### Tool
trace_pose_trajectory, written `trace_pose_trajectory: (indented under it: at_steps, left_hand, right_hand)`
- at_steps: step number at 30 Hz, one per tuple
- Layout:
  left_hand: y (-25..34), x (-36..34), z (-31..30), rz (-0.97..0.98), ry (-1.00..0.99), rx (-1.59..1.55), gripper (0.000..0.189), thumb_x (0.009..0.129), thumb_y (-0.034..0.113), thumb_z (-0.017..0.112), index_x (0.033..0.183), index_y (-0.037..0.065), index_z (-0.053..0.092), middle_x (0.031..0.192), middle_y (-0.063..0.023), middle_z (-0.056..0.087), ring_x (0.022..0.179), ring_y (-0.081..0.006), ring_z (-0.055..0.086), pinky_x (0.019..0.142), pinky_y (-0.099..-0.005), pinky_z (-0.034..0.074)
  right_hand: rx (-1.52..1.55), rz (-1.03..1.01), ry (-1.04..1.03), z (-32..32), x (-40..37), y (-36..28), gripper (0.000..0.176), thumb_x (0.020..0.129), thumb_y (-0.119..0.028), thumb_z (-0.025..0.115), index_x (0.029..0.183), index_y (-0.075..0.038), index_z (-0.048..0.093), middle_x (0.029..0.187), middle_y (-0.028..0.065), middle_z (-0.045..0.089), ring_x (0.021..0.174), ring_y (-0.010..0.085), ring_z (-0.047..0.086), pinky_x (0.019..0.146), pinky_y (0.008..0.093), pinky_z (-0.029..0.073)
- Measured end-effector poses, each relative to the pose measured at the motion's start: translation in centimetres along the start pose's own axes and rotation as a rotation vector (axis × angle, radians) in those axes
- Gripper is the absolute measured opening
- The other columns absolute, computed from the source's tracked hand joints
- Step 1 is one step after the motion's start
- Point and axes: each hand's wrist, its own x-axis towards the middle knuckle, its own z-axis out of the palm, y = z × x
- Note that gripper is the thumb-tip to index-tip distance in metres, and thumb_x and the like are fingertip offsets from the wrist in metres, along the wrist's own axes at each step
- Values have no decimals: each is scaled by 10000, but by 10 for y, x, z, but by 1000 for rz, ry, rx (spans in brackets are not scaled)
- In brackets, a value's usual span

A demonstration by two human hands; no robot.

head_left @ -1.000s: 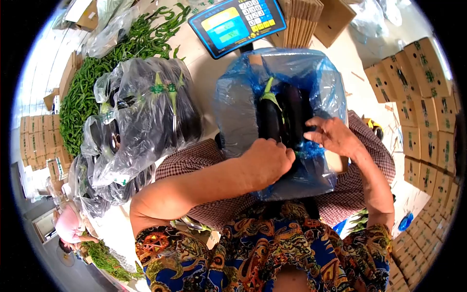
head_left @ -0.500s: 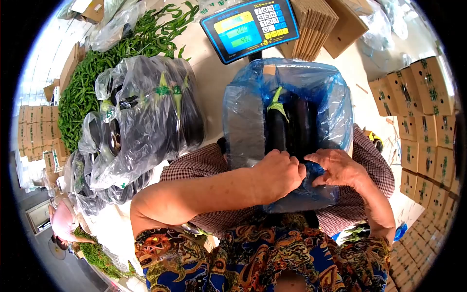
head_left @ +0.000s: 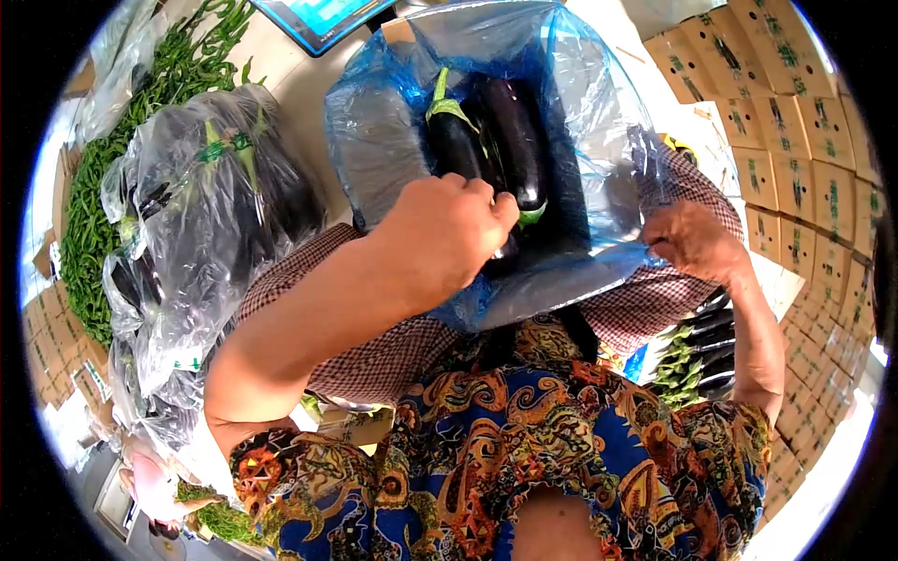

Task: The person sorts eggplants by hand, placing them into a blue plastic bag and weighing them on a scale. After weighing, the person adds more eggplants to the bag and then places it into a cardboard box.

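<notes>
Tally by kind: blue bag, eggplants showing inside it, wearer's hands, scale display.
Blue bag: 1
Eggplants: 2
Hands: 2 (left hand, right hand)
Scale display: 1, cut off by the picture edge
Total: 6

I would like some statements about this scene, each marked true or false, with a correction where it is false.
1. Two dark eggplants lie in the blue bag. True.
2. The clear bag contains only peppers. False: dark eggplants show through it.
3. The right hand is at the edge of the blue bag. True.
4. The left hand lies flat and open. False: its fingers are curled in.
5. Stacked cartons stand on the person's left side only. False: they stand on the right side too.
</notes>
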Motion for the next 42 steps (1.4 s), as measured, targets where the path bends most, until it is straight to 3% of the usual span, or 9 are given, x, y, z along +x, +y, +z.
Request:
trace_pose_trajectory:
  at_steps: [4,8,11,15,22,24,27,35,42]
  left_hand:
    - [22,0,9,92,-200,-27,244,796,147,571,1001,15,563,805,-93,583,719,-254,614,608,-372,515]
    - [37,-3,14,120,-282,-47,335,811,171,534,1093,-9,553,898,-131,615,779,-273,636,658,-366,523]
    - [38,-5,11,116,-51,-71,307,812,173,536,1064,-1,550,843,-112,593,744,-269,628,624,-371,511]
    - [33,-19,-55,-13,82,9,287,787,150,569,1048,32,545,841,-79,583,715,-229,618,581,-364,506]
    - [-38,-174,-92,-765,652,444,579,797,313,710,1252,1,534,1222,-167,570,1037,-350,557,869,-385,508]
    - [-45,-207,-90,-1081,604,725,609,794,355,719,1253,-9,552,1174,-183,597,1018,-398,560,873,-431,495]
    - [-58,-249,-68,-1466,383,169,589,824,368,704,1260,6,546,1144,-212,613,1066,-379,585,883,-448,480]
    - [-99,-192,21,-1069,742,110,649,781,153,656,1376,75,409,1309,-185,501,1161,-406,488,946,-474,434]
    - [-92,-164,38,-1087,407,353,506,807,135,603,1286,31,475,1143,-171,552,1044,-383,539,857,-493,463]
  right_hand:
    - [-119,263,-198,36,-12,-1,108,780,-202,652,791,-94,659,777,107,640,707,319,616,612,419,480]
    - [-227,-99,367,16,-30,1,221,795,-212,698,961,-67,671,946,160,673,816,347,648,728,414,520]
    - [-10,441,528,-30,-17,-17,279,834,-107,653,1105,-45,634,1020,145,672,859,343,659,735,404,523]
    - [92,267,616,-49,14,-49,234,854,-24,625,1083,24,620,920,175,668,785,271,655,668,338,508]
    - [63,0,359,-33,64,-75,314,782,-24,690,1087,15,630,1026,218,654,893,387,636,783,411,497]
    - [31,-38,291,-31,78,-77,329,786,-46,693,1104,5,625,1033,218,653,916,386,637,790,415,496]
    - [-10,-159,259,-25,95,-96,336,796,-56,693,1118,6,621,1052,213,654,942,386,634,811,409,499]
    - [-14,-241,178,-19,117,-130,345,788,-52,694,1119,14,623,1065,215,650,953,382,636,825,403,502]
    - [19,-272,166,-11,127,-128,336,795,-60,686,1115,18,619,1068,202,649,933,383,635,817,412,503]
